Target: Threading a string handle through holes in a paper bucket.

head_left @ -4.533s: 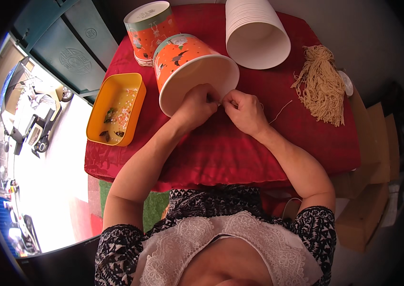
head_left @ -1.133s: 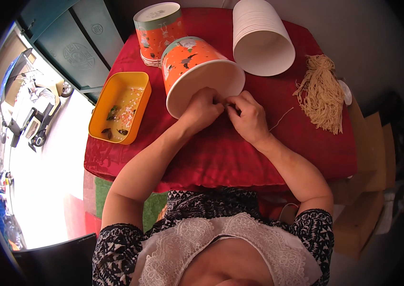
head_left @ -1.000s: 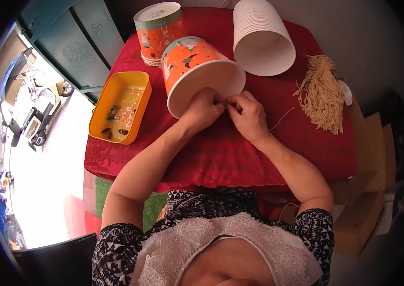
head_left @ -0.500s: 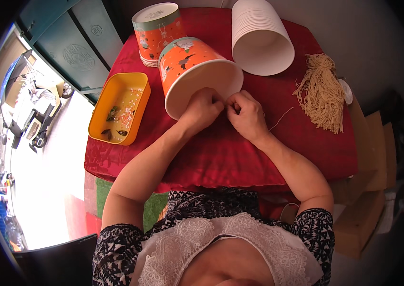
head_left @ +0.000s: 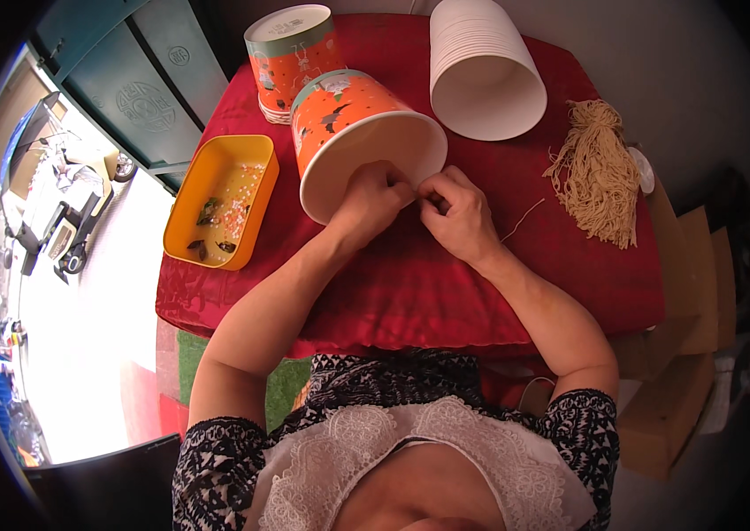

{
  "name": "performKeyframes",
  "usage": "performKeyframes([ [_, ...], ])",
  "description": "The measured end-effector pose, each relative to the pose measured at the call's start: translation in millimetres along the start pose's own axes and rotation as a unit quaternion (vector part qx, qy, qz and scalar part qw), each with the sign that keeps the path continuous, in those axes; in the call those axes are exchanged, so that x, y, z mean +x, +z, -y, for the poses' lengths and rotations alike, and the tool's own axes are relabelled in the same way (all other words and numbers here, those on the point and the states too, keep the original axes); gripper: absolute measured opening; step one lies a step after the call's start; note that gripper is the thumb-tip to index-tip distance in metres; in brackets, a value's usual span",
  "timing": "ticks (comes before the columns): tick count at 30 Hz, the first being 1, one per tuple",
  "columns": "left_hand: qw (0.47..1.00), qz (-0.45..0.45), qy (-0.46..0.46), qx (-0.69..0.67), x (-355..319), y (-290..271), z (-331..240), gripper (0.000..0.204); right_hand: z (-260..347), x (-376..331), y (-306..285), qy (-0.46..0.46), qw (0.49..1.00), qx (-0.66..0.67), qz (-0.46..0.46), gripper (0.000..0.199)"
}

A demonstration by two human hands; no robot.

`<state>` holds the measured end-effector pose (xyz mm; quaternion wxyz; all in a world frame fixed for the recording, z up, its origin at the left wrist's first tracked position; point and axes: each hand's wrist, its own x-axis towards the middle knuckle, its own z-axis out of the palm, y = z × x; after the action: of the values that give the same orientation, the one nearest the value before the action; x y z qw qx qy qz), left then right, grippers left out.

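An orange printed paper bucket [head_left: 348, 124] lies on its side on the red cloth, its white open mouth toward me. My left hand [head_left: 373, 196] grips the near rim of that mouth. My right hand [head_left: 456, 212] is beside it, fingers pinched at the same spot on the rim. A thin beige string [head_left: 524, 218] trails from my right hand across the cloth. What the fingertips pinch is too small to make out.
A second orange printed bucket [head_left: 290, 55] stands behind. A stack of white paper buckets [head_left: 485, 71] lies on its side at the back. A bundle of beige strings [head_left: 598, 172] lies at right. A yellow tray [head_left: 221, 200] with small bits sits at left. Cardboard boxes [head_left: 684, 354] are at the right.
The orange bucket has been turned and shifted slightly under my hands. Both hands stay pinched at its rim, with only small finger motions.
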<state>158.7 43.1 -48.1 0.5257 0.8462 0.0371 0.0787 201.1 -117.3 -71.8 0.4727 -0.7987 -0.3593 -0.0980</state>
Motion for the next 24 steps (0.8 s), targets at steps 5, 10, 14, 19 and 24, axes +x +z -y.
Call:
performKeyframes([
  [5,1.000,0.014,-0.005,-0.001,-1,-2,-5,0.023,-1,-1,-1,-0.009,1.000,-0.011,-0.009,0.013],
  [10,1.000,0.014,-0.009,0.003,0,-1,-2,0.021,0,0,-1,-0.036,0.999,-0.032,-0.017,0.013],
  [14,1.000,0.007,0.010,0.008,2,1,8,0.020,7,-1,1,0.008,1.000,-0.019,-0.008,0.011],
  [19,0.999,0.016,0.024,0.022,3,1,6,0.019,5,-1,3,-0.008,0.999,-0.049,-0.021,0.009],
  [24,0.997,-0.011,0.050,0.054,3,4,13,0.017,3,-1,1,-0.016,0.999,-0.041,-0.013,0.008],
])
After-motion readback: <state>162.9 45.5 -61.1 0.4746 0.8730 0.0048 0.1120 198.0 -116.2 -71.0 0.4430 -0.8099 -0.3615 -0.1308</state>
